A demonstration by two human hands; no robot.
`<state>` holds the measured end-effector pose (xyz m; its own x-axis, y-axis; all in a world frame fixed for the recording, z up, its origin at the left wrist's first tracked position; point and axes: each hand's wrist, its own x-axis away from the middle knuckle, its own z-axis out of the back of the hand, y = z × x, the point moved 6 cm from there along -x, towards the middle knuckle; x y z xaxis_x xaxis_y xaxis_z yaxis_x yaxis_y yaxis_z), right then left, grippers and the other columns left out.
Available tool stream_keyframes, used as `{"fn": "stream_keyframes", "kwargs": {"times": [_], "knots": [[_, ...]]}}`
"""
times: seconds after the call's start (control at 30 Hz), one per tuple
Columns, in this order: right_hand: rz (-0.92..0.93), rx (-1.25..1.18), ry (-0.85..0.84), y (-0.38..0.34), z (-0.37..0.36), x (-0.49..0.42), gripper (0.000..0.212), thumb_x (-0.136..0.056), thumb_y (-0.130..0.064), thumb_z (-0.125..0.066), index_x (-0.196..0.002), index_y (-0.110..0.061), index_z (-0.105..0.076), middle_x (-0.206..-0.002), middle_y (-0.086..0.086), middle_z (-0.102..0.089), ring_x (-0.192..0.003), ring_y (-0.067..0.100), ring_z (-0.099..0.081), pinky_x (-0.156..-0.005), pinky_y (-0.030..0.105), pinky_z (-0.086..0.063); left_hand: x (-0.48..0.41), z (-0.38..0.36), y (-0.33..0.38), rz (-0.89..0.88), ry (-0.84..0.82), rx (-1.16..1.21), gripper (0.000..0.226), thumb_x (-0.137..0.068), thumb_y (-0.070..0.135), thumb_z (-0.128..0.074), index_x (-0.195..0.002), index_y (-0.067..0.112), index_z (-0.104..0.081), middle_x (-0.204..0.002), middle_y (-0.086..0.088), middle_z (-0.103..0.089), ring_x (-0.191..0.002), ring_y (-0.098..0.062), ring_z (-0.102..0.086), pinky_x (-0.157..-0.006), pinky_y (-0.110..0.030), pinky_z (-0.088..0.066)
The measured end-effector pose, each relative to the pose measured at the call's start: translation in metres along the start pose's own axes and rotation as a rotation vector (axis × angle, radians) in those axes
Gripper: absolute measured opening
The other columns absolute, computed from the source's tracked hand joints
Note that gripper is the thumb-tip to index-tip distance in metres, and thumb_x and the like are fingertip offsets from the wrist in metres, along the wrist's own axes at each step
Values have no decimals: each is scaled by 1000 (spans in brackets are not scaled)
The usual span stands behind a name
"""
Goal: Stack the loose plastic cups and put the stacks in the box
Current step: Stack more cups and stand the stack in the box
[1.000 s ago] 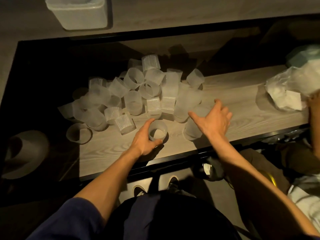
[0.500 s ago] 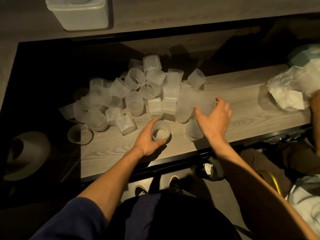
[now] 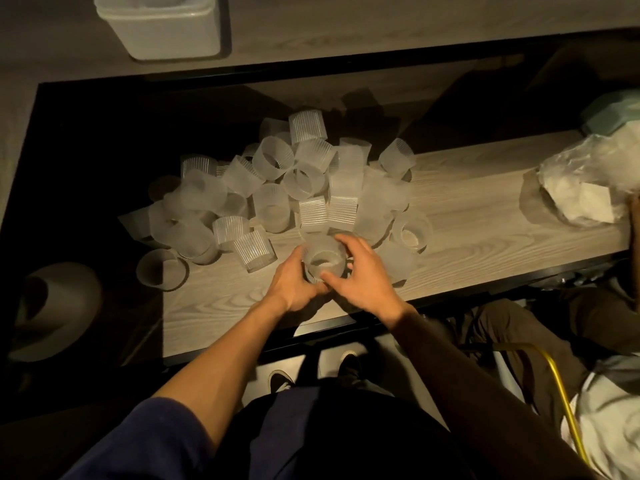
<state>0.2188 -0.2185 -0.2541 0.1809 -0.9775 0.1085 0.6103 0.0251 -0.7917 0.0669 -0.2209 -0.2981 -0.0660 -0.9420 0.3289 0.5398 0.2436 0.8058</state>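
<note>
A frosted, see-through cup (image 3: 323,261) stands mouth-up near the front edge of the tabletop (image 3: 467,209), just in front of the tumbled pile of cups (image 3: 277,188). Both forearms reach in and meet over it. The left hand (image 3: 294,289) wraps its left side, fingers curled. The right hand (image 3: 363,275) pinches the rim, thumb near, fingers far. The box (image 3: 162,29) sits well back.

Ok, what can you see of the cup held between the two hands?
The cup is frosted, translucent plastic, short and round, upright with its open mouth up. The left hand grips its left side; the right hand curls round its rim from the right. It is on the near side of the pile, over the table; resting or lifted, I cannot tell.
</note>
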Motion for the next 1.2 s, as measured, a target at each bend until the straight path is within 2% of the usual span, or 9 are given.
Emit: {"fn": "stream_keyframes", "kwargs": {"times": [0.2,0.27,0.37,0.43,0.6,0.7,0.9,1.03,1.2], "knots": [[-18,226,-53,12,-6,-7,87,-77,-35,-84,-151,-22,-40,-141,2,-49,-134,23,-43,-114,37,-37,1,0,1,-6,7,13,87,-69,26,-91,-142,16,-45,-120,7,-57,-109,-11,-53,-89,-21,-38],[-91,337,-189,22,-13,-3,100,-80,-42,-81,-160,-27,-22,-149,5,-39,-140,27,-32,-117,43,-34,1,-1,0,-15,0,0,89,-67,26,-93,-142,16,-45,-124,4,-59,-112,-13,-54,-91,-22,-39],[-156,334,-325,28,-15,6,115,-81,-27,-80,-162,-33,1,-152,5,-31,-142,26,-30,-119,45,-33,1,-1,-1,-4,8,-6,87,-68,21,-91,-142,15,-46,-126,1,-60,-113,-14,-55,-94,-24,-40],[-138,237,-218,27,-9,9,107,-84,-15,-77,-163,-29,-6,-149,4,-36,-139,23,-38,-118,42,-37,0,-3,-1,-4,2,-2,88,-68,20,-92,-142,15,-45,-128,0,-61,-114,-15,-55,-98,-27,-42],[-95,148,431,21,39,23,52,-90,-17,-67,-140,-16,-51,-120,0,-50,-110,13,-48,-96,40,-50,0,-8,2,-1,-28,-12,88,-69,23,-91,-143,17,-45,-132,0,-59,-121,-19,-54,-104,-31,-42],[-229,166,675,32,65,34,54,-83,-29,-76,-130,-14,-53,-123,6,-49,-117,22,-45,-97,37,-44,0,-11,1,4,-45,-19,88,-71,24,-91,-144,18,-42,-134,-1,-58,-122,-19,-52,-102,-27,-38],[-550,152,556,68,66,38,97,-73,-51,-83,-148,-13,-34,-138,13,-48,-127,31,-44,-104,44,-40,2,-10,-1,11,-57,-15,86,-72,23,-90,-144,19,-43,-133,1,-59,-121,-16,-52,-100,-24,-35],[-570,51,508,76,64,31,95,-76,-39,-85,-150,-14,-31,-132,13,-60,-125,37,-54,-106,50,-46,2,-9,-3,19,-60,-18,87,-72,24,-90,-145,20,-44,-133,0,-60,-120,-16,-53,-99,-24,-35],[-454,119,529,56,58,35,87,-79,-37,-83,-149,-15,-36,-142,7,-53,-132,28,-48,-114,45,-40,1,-10,-4,24,-56,-11,87,-71,23,-90,-145,20,-44,-131,2,-60,-117,-14,-52,-100,-25,-37]]}}
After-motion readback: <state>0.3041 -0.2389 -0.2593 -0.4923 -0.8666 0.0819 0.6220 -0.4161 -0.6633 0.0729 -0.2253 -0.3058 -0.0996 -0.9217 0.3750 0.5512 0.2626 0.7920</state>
